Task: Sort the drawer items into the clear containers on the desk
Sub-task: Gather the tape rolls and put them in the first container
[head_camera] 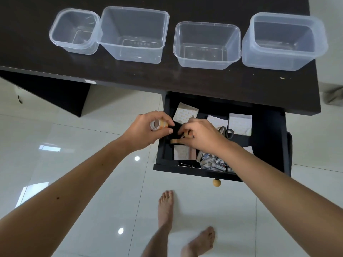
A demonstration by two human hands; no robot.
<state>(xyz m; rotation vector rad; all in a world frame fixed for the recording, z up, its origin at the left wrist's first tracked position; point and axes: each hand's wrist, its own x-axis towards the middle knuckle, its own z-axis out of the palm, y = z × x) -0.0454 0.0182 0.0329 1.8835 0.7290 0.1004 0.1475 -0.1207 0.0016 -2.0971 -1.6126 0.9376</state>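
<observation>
A black drawer hangs open under the dark desk. My left hand grips tan tape rolls over the drawer's left edge. My right hand pinches another tape roll inside the drawer, just above a further roll lying flat. Also in the drawer are white paper packets, scissors and several batteries. Four clear containers stand empty on the desk: a small one, a big one, a medium one and a large one.
The drawer's round wooden knob juts toward me. My bare feet stand on the glossy white tile floor below. The desk's side panel drops down at the left.
</observation>
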